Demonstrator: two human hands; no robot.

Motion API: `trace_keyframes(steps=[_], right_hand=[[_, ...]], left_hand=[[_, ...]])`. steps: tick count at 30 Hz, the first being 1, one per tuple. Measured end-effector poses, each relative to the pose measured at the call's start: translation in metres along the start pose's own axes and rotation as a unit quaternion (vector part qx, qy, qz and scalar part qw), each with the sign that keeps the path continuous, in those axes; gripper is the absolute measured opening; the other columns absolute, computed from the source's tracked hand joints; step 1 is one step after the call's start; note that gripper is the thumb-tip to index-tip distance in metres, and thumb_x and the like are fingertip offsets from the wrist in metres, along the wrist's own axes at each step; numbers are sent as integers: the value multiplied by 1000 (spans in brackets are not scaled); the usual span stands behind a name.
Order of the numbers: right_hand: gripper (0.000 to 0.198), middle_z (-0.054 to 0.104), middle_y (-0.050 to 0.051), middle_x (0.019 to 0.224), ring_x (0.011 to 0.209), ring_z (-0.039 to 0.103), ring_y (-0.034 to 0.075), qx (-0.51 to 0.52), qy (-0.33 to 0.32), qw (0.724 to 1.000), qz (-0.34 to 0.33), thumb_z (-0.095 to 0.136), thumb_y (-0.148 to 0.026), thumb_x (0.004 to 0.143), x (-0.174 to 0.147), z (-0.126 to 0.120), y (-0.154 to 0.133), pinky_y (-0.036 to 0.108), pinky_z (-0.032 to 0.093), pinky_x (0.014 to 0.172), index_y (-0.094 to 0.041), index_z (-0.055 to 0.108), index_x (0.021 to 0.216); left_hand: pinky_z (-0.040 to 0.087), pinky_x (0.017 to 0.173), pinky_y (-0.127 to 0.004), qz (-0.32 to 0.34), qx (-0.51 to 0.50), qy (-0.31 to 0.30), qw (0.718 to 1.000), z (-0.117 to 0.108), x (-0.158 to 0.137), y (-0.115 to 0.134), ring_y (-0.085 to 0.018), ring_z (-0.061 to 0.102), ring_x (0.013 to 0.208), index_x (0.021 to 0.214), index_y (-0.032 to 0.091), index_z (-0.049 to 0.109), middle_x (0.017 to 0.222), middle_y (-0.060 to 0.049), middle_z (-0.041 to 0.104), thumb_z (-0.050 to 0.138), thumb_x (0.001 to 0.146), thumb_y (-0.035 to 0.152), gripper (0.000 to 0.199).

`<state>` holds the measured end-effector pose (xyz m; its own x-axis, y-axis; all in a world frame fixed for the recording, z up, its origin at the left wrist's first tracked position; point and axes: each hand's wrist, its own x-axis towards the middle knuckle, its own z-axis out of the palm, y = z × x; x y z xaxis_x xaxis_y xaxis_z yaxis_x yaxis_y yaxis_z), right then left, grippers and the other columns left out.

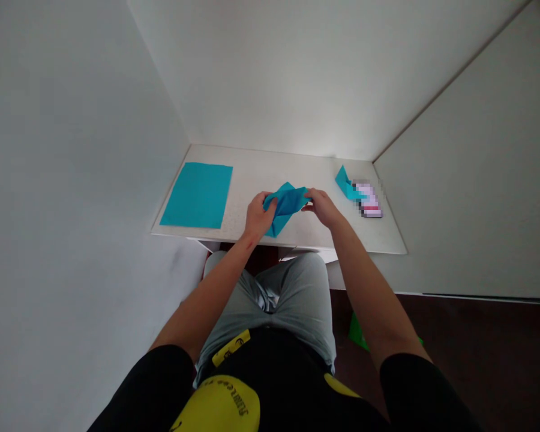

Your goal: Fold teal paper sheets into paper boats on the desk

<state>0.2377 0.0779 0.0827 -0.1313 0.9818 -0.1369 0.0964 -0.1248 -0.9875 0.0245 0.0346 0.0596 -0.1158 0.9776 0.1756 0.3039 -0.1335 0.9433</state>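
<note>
Between my hands, a little above the desk, is a partly folded sheet of blue paper [286, 204] with several creased points and flaps. My left hand [259, 213] is closed on its left side, the thumb lying over the paper. At the right corner my right hand [320, 206] pinches the edge between thumb and fingers. Part of the paper is hidden behind my left hand and thumb.
A stack or sheet of flat blue paper [198, 195] lies on the white desk [252, 162] at the left. Toward the right end are a folded blue paper shape [345, 183] and a blurred-out, phone-like item [369, 204]. Walls enclose the desk at the back and sides.
</note>
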Motion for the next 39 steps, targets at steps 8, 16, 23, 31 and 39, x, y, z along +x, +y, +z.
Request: trace_keyframes(steps=[8, 16, 23, 31, 39], right_hand=[[47, 42, -5, 70, 67, 49, 15, 85, 59, 994, -19, 73, -57, 77, -1, -23, 9, 28, 52, 64, -27, 37, 75], [48, 61, -7, 76, 71, 58, 16, -8, 147, 989, 8, 74, -64, 76, -11, -4, 38, 27, 50, 65, -29, 48, 95], [51, 67, -4, 79, 73, 62, 19, -3, 135, 991, 13, 62, -75, 81, -31, 17, 49, 29, 50, 67, -28, 52, 99], [47, 57, -7, 67, 62, 55, 19, -97, 188, 977, -13, 57, -73, 91, -33, 0, 46, 28, 42, 58, -29, 57, 109], [48, 73, 0, 77, 83, 72, 26, 25, 80, 994, 68, 75, -71, 83, -32, 20, 44, 40, 60, 78, -25, 70, 98]], left_hand=[[49, 86, -31, 9, 37, 6, 999, -18, 7, 7, -22, 64, 91, 100, 22, 65, 92, -3, 70, 58, 107, 37, 18], [53, 91, -32, -31, -34, -36, 998, -17, 1, -2, -24, 68, 98, 102, 21, 68, 100, -5, 75, 64, 103, 39, 18], [56, 96, -35, -79, -142, -61, 985, -19, 0, -18, -26, 71, 108, 118, 20, 69, 114, -8, 78, 66, 101, 46, 32], [52, 89, -31, -21, 8, -22, 1000, -33, 5, -36, -22, 68, 95, 99, 23, 65, 98, -4, 74, 62, 103, 42, 20], [57, 83, -31, -129, -177, -100, 970, -19, 2, -36, -21, 69, 90, 103, 21, 67, 98, -5, 76, 64, 98, 67, 46]])
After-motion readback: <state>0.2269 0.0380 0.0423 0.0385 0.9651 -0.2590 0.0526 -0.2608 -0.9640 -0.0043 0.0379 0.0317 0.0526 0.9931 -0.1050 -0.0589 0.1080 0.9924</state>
